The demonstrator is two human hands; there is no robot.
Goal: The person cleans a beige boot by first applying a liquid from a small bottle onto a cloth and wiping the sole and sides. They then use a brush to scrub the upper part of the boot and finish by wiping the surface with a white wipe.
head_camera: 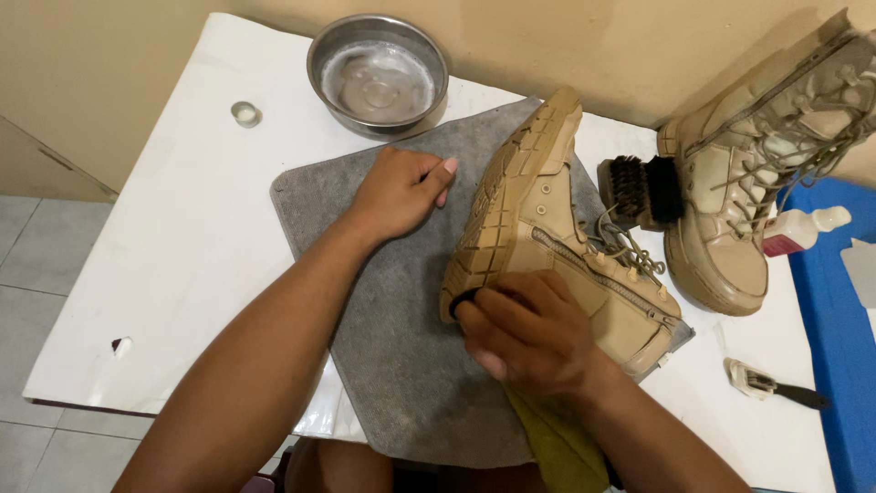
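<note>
Boot (547,237), tan and laced, is laid on its side on a grey towel (401,365), with the ridged sole turned toward the left and a side zipper facing up. The towel is spread over a white counter (182,228). A second tan boot (757,183) is stood upright at the counter's far right edge, against the wall. A steel bowl (378,73) holding a little water is set at the back, just touching the towel's far edge. The left hand (401,192) is pressed on the towel beside the sole, fingers loosely curled, nothing grasped. The right hand (529,333) is clenched against the heel end of the lying boot, with something dark pinched at the fingertips; what it is cannot be told. An olive cloth (557,447) is seen below that wrist. A dark bristle brush (643,190) is lodged between the two boots. A small bottle (803,228) is lying beside the upright boot, and a small brush (776,385) is lying near the counter's front right.
</note>
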